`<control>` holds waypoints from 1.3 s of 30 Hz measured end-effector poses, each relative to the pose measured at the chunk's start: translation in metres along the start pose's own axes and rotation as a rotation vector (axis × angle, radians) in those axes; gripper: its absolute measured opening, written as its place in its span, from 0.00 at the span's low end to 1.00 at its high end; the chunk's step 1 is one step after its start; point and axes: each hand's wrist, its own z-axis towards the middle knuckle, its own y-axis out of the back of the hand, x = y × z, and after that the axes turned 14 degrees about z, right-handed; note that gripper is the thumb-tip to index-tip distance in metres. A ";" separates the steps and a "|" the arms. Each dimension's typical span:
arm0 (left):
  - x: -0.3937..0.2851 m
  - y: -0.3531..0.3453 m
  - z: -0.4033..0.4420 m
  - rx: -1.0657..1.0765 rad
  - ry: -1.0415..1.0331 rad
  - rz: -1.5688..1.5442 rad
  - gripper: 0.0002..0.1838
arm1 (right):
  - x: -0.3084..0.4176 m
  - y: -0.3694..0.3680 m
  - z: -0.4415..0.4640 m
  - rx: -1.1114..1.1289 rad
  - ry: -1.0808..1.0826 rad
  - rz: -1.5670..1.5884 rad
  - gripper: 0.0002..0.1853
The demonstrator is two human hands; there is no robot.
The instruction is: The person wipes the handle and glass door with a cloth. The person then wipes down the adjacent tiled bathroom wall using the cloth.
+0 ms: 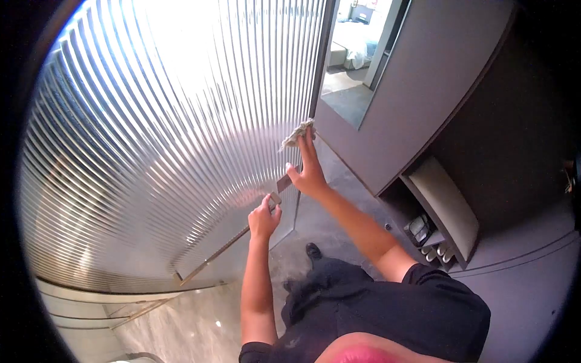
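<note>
A ribbed glass door [151, 169] fills the left half of the view. Its long bar handle [225, 243] runs slantwise across the lower part. My left hand [264, 219] is closed at the handle's upper end, by a small block on it. Farther up, my right hand [310, 175] presses a crumpled, light-coloured cloth [296, 134] against the glass near the door's dark edge. The fingers there are stretched over the cloth and the thumb stands apart from them.
To the right stands a dark cabinet [417, 91] with a padded seat [445, 202]; shoes [437, 251] sit in the cubby under it. A tall mirror [351, 91] reflects a room with a bed. Grey floor [342, 181] lies between door and cabinet.
</note>
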 end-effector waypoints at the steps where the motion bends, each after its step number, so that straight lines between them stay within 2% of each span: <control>1: 0.002 -0.001 0.000 0.003 -0.006 -0.006 0.27 | -0.003 -0.001 -0.001 0.011 -0.012 0.008 0.47; 5: 0.005 -0.005 0.001 -0.036 -0.026 0.022 0.27 | -0.002 -0.001 0.002 0.012 0.003 0.030 0.47; 9: 0.004 -0.007 0.003 -0.029 -0.030 0.005 0.26 | -0.002 0.003 0.023 -0.006 0.250 -0.068 0.43; 12: -0.002 0.002 -0.006 0.033 0.000 0.017 0.26 | 0.020 0.020 0.058 0.008 0.305 -0.129 0.39; 15: -0.001 -0.005 0.001 -0.032 -0.016 -0.007 0.26 | 0.039 0.032 0.103 -0.001 0.515 -0.197 0.38; 21: 0.001 -0.008 0.001 -0.030 -0.010 0.014 0.25 | 0.115 0.062 0.203 -0.079 0.691 -0.291 0.32; 22: -0.001 -0.006 -0.003 -0.029 0.000 -0.005 0.25 | 0.125 0.063 0.221 -0.107 0.800 -0.257 0.30; 24: -0.008 0.001 0.001 -0.030 0.020 -0.044 0.24 | 0.161 0.057 0.226 -0.085 0.766 -0.347 0.39; 26: -0.008 0.002 -0.001 -0.020 -0.011 -0.025 0.24 | 0.182 0.049 0.225 -0.021 0.847 -0.205 0.38; 28: -0.008 0.005 0.000 -0.030 -0.036 -0.012 0.24 | 0.177 0.046 0.227 -0.088 0.966 -0.208 0.36; 30: 0.000 -0.006 0.001 -0.014 -0.007 -0.009 0.26 | 0.172 0.061 0.224 -0.048 0.861 -0.361 0.32; 32: 0.000 -0.006 0.001 -0.008 0.011 -0.006 0.26 | 0.143 0.069 0.225 -0.095 0.781 -0.342 0.30; 34: 0.000 -0.006 -0.004 0.001 -0.004 0.016 0.27 | 0.121 0.075 0.223 -0.218 0.749 -0.490 0.28; 37: 0.002 -0.003 0.005 0.009 -0.020 0.025 0.29 | 0.128 0.064 0.219 -0.305 0.675 -0.382 0.27; 39: -0.006 0.004 0.000 0.026 -0.017 -0.005 0.30 | 0.149 0.055 0.217 -0.197 0.716 -0.301 0.27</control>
